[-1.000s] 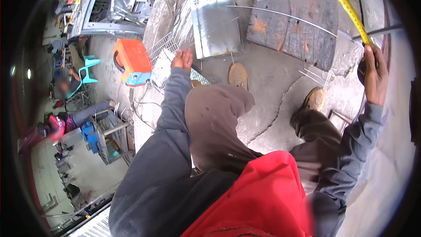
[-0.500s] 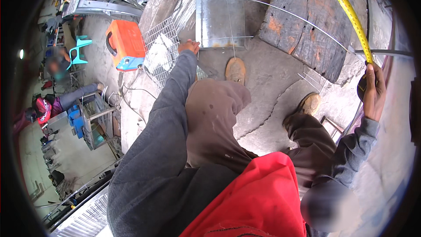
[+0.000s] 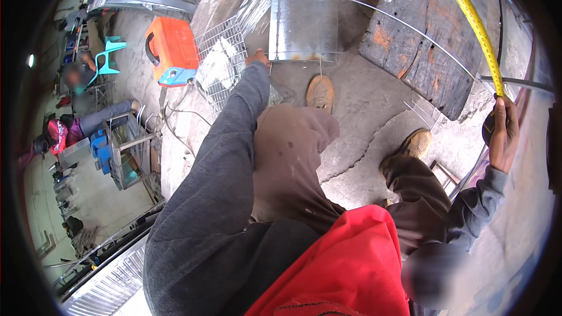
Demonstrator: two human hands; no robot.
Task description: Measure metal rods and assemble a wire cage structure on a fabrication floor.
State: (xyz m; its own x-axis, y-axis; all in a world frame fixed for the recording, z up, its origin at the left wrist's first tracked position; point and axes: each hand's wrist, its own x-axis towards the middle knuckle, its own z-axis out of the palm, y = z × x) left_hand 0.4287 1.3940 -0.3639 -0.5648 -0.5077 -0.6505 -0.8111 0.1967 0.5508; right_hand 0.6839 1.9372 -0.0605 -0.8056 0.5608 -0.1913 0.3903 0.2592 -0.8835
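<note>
Hands, two: the right hand closed about a tape measure, black case within the palm, fingers and thumb upright, yellow blade drawn out and curving up beyond the top of the view; the left hand at the lower left corner of a metal panel, fingers bent together, whether pinching anything cannot be told. Metal panel, one, silver, rectangular, darkened along its lower edge, green mark at its upper right corner, on the grey concrete floor; thin wires cross it and pass its lower edge. Wooden board, one, dark, scarred, with orange patches, right of the panel and apart from it; tape blade along its right side; a thin curved rod lies across it from near the upper left edge to the right edge. Grey bar, one, by the mouth of the tape. Boots, one pair, tan: left boot below the panel's lower edge, right boot below the board's lower edge. Wire mesh, one, left of the panel, bearing crumpled whitish material. Machine case, one, orange over blue, black handle, just beside the mesh's left edge. Turquoise chair, one, farther left, with a co-worker beside it.
</note>
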